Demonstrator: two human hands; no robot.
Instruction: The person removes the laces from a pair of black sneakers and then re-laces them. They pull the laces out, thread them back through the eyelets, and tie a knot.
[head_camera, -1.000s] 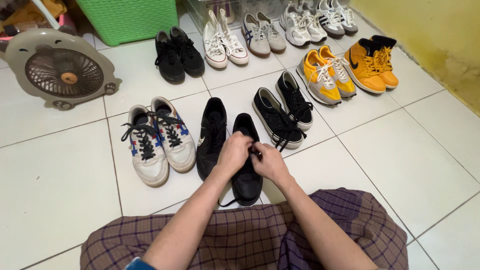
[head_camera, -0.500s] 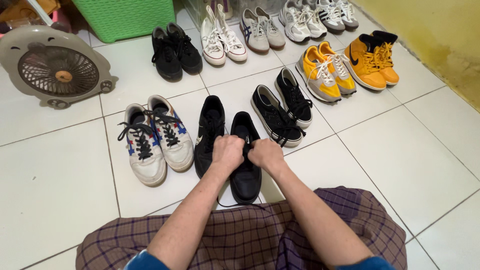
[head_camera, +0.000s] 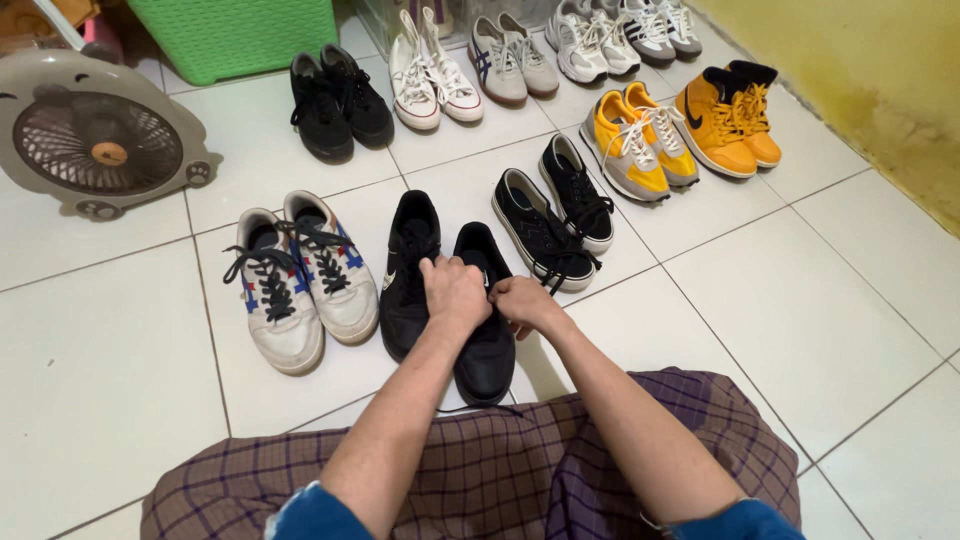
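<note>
Both hands (head_camera: 487, 293) have slid slightly up the black shoe (head_camera: 486, 340)

I see both hands (head_camera: 490, 295) on the centre shoe (head_camera: 485, 335), its partner (head_camera: 408, 270) just left. Fan (head_camera: 95, 135) upper left, basket (head_camera: 235, 35) behind it.

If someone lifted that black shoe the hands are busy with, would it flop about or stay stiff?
The black shoe would probably keep its shape: its smooth upper and thick sole look firm. Its laces, where the left hand and right hand meet, would likely dangle. It looks light, and flat-soled enough not to tip.
</note>
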